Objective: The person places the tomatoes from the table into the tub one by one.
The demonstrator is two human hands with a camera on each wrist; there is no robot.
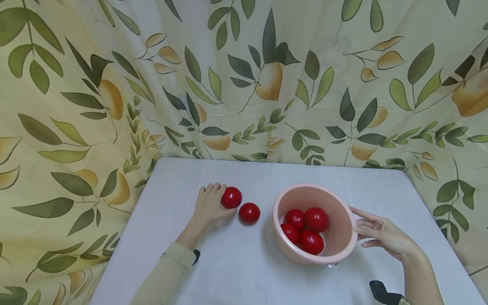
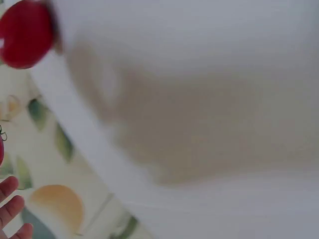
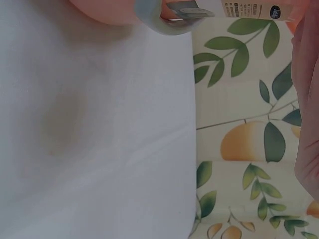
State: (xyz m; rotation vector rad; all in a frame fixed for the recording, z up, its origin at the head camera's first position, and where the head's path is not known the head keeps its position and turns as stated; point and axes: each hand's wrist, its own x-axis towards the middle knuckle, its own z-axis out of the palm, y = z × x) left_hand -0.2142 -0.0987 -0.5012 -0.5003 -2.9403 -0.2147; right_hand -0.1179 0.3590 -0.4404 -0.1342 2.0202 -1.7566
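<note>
My left hand [image 1: 209, 203] grips a red tomato [image 1: 231, 197] at its side, thumb below and fingers above. Just right of it a second tomato [image 1: 249, 213] rests on the table. In the left wrist view, fingertips [image 2: 11, 210] show at the lower left corner, and a tomato [image 2: 26, 35] appears at the upper left. A round pink bucket [image 1: 280, 237] stands right of centre, with several tomatoes [image 1: 310, 242] inside. Against its right rim lie the loosely extended fingers and thumb of my right hand [image 1: 385, 235]. The right wrist view shows this hand [image 3: 306, 114] only partly.
The white-covered table [image 1: 236, 271] ends at a curtain [image 1: 244, 106] printed with leaves and fruit, behind and along the sides. A printed label [image 3: 249, 9] and a shiny curved piece [image 3: 169, 22] show near the bucket in the right wrist view.
</note>
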